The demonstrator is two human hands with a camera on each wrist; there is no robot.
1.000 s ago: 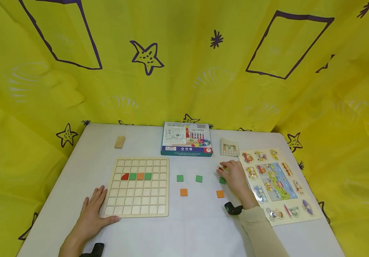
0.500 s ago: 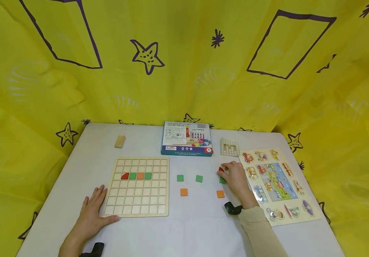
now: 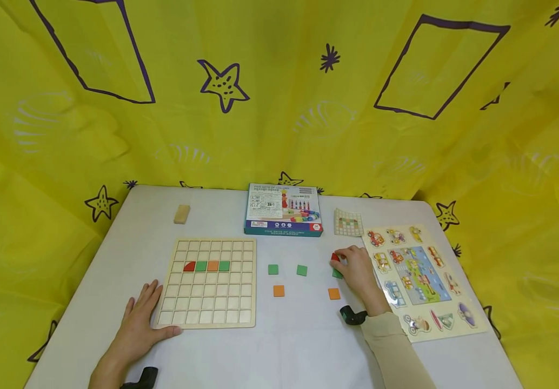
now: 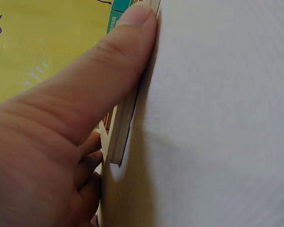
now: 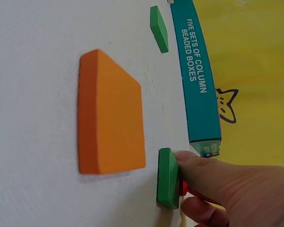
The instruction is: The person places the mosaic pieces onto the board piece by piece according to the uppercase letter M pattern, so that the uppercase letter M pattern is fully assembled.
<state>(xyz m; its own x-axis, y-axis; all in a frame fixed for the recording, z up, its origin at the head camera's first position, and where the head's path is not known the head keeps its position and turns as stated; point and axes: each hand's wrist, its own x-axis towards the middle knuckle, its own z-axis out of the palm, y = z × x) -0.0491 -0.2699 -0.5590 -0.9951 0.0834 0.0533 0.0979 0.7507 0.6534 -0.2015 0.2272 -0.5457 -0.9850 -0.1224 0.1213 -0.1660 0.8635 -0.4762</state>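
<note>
Just right of the left hand [image 3: 140, 322] lay a wooden grid board [image 3: 206, 303], that hand's fingers nearly straight at its edge and holding nothing. Between the thumb and forefinger of the right hand [image 3: 359, 272] a red piece [image 3: 335, 257] was pinched, with a green tile [image 3: 337, 274] just beside that thumb, an orange tile [image 3: 334, 294] left of the wrist and a printed card [image 3: 348, 222] beyond the knuckles.

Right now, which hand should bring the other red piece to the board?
Probably the right hand: it pinches that red piece. The left hand rests against the board, well away from that piece.
</note>
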